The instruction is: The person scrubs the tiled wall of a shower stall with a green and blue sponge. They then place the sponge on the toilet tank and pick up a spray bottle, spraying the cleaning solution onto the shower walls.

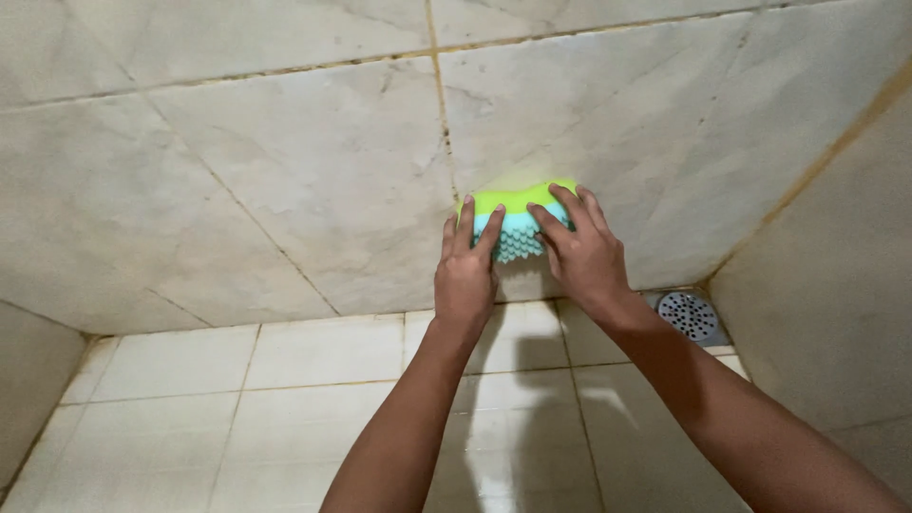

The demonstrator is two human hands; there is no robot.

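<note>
Filling the upper two thirds of the frame: a marble wall point(285, 180) of large pale tiles, veined grey, with brownish grout lines running across and one vertical seam dropping down the upper middle. Meeting it along the right edge of the frame: a second wall point(836, 285), joined at a stained slanting corner. Spreading across the lower third: a tiled floor point(190, 418) of smaller glossy cream squares, shining wet at bottom centre and carrying the dark shadow of the arms. Sitting at the right middle, just where floor meets corner: a round metal drain cover point(689, 314), perforated, well apart from the left forearm and just beside the right wrist.

Reaching up from the bottom edge toward the frame's centre: two bare forearms. Pressing flat against the marble wall just right of centre: a scrubbing sponge point(518, 221), lime green on its upper layer, light blue and scalloped beneath, lying just right of the vertical seam. Gripping its left end: the left hand point(465, 271), grip partly closed, fingers spread over the top edge, thumb tucked under. Gripping its right end: the right hand point(581, 249), grip likewise partly closed, fingers draped over the green and blue layers. Both hands touching the sponge, nearly touching one another, covering much of its lower part.
</note>
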